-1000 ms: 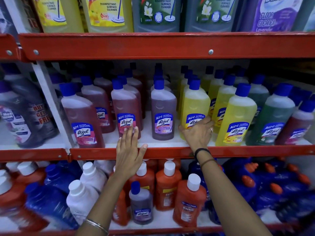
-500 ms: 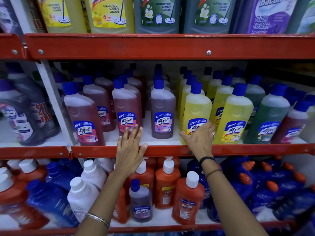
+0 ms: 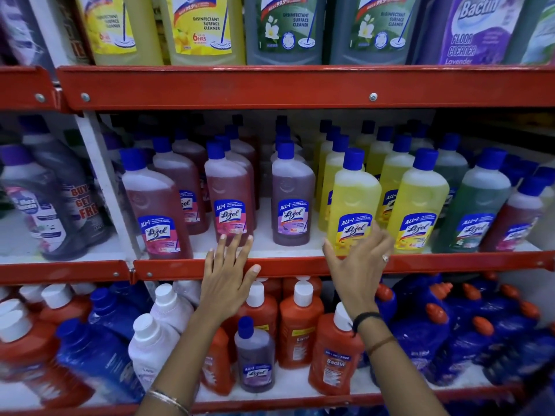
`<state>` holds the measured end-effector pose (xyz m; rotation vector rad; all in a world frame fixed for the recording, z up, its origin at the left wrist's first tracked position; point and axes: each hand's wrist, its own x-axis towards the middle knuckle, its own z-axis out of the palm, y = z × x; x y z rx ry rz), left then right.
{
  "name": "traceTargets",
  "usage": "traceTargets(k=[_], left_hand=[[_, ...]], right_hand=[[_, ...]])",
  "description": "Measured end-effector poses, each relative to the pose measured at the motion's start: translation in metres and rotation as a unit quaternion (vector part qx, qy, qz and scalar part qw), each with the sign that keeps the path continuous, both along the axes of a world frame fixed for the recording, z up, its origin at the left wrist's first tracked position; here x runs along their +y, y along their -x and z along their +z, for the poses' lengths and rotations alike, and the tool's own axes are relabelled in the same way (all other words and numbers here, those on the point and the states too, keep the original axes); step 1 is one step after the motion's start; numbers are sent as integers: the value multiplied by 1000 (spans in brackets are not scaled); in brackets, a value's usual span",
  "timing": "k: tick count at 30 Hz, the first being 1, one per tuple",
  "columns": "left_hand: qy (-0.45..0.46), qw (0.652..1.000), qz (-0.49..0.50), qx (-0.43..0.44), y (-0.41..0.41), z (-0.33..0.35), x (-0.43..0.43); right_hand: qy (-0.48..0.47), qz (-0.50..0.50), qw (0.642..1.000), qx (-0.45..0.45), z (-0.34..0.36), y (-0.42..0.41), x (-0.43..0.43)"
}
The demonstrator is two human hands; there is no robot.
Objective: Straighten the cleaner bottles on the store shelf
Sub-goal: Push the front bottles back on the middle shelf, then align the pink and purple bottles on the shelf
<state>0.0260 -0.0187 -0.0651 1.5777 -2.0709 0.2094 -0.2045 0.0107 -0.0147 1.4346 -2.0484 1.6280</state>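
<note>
Rows of blue-capped cleaner bottles stand on the middle shelf (image 3: 300,267). My left hand (image 3: 229,277) lies open over the red shelf edge, fingertips touching the base of a pink bottle (image 3: 229,199). My right hand (image 3: 359,265) has its fingers spread around the lower front of a yellow bottle (image 3: 353,199) at the shelf's front edge, thumb on its left side. A purple bottle (image 3: 292,196) stands upright between my two hands. Another yellow bottle (image 3: 419,202) and a green one (image 3: 474,205) stand to the right, and a pink bottle (image 3: 154,205) leans at the left.
The upper shelf (image 3: 270,85) carries large yellow, green and lavender cleaner bottles. Orange bottles (image 3: 300,322), white bottles (image 3: 153,343) and blue bottles (image 3: 420,325) crowd the lower shelf. A white upright (image 3: 105,181) divides off grey bottles (image 3: 45,202) at the left.
My right hand has slid the front yellow bottle forward and slightly right, and its fingers have spread wider. My left hand has stayed at the pink bottle's base.
</note>
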Motion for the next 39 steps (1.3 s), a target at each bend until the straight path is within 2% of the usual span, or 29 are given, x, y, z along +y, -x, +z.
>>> traceTargets(k=[3,7,10,14,17,21,29,39], left_hand=[[5,1000,7,3,-9,-6,0],[14,1000,15,2,-21,-13,-1],[17,999,27,-7,-25,-15,-2],[23,999,30,-12,-25,-15,-3],[26,999,30,-14,-26,-17,-4],[32,999,29,-23,-27,-19,-6],[26,999,27,-21,-26,-15,-2],[15,999,19,-32,-32,-12,10]], right_hand=[[71,88,994,0,-1,-27,8],[99,175,979,-8,6,-62,-10],[45,151,988,1,8,-78,-39],[-62,105,992,-45,11,-87,-70],[-91,84,991,-56,17,-86,-80],[-119,46,992,-20,22,-83,-82],[-109,30,993,30,13,-81,-63],[-95,41,994,36,9,-79,-38]])
